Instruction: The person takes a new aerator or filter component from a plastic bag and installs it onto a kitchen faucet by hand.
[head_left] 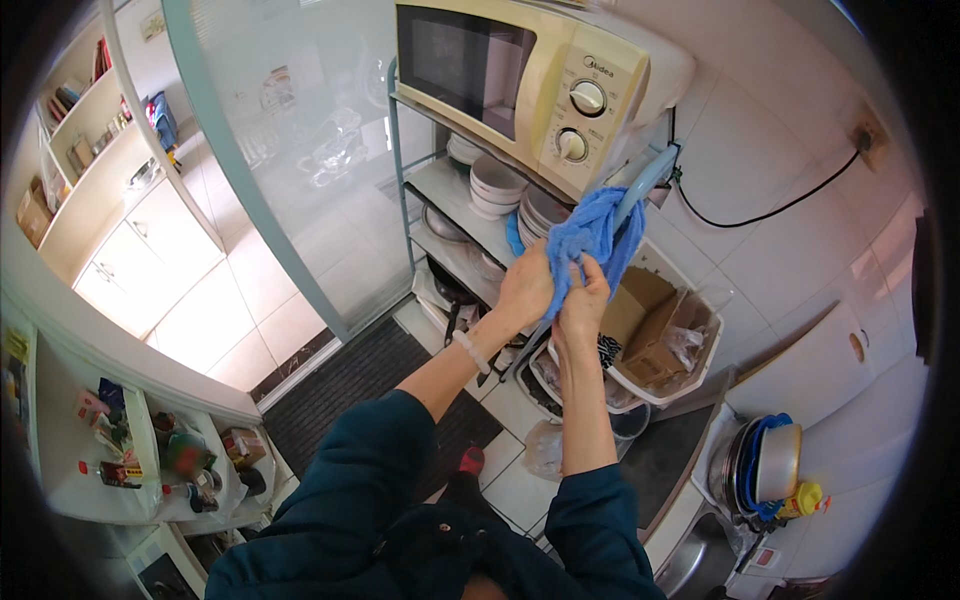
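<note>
A blue cloth (603, 232) hangs over the light-blue curved bar (650, 182) at the right end of a metal rack, just below the microwave. My left hand (528, 284) is closed on the cloth's left side, its fingers partly hidden behind the fabric. Close beside it, my right hand (582, 300) grips the lower part of the cloth between thumb and fingers. Both forearms reach forward and up in dark green sleeves, and a pale beaded bracelet (468, 346) circles my left wrist.
The cream microwave (550, 85) tops the rack; stacked bowls (496, 183) stand beneath it. A white bin (690, 375) holding cardboard (650, 325) sits below my hands. Pots (778, 462) stand by the sink (700, 560) at lower right. A glass door (300, 130) is at left.
</note>
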